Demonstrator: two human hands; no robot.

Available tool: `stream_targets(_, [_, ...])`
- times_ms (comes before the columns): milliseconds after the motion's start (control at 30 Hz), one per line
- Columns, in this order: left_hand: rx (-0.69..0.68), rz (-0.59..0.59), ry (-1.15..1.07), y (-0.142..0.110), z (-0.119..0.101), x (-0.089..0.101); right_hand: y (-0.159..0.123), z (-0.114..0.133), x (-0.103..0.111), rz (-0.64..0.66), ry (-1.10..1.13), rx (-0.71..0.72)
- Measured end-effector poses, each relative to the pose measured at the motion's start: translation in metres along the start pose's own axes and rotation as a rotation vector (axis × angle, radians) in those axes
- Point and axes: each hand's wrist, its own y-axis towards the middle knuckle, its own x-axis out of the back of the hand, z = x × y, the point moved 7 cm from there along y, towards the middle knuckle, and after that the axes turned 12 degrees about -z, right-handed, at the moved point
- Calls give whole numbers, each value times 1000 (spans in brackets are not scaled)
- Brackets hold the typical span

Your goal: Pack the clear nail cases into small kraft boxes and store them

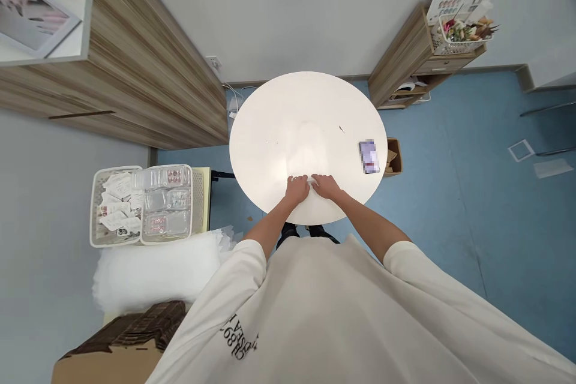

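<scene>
Both my hands are together above the near side of a white round table. My left hand has its fingers curled, with the fingertips pressed in. Close beside it on the right, my right hand is closed too. Between them a small white strip or fold shows, pinched by both hands. It blends with the tabletop, and I cannot make out its kind. A faint pale patch, perhaps a thin sheet, spreads on the table just beyond my fingers. Further right on the tabletop lies a purple, phone-like item, blurred by pixels.
To the left stand white baskets with paper slips and clear boxes, a white foam-like roll and a brown cardboard box. A wooden cabinet is at left. A small cardboard bin stands right of the table, near a wooden shelf.
</scene>
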Motion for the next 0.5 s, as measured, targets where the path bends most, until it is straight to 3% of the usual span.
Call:
stream_targets(133, [-5, -56, 79, 14, 4, -1, 12, -4, -2, -57, -51, -61])
stream_targets(300, [-59, -39, 68, 15, 7, -8, 8, -3, 3, -174, -132, 4])
stream_targets(500, [-100, -22, 104, 11, 8, -15, 5, 4, -7, -125, -150, 69])
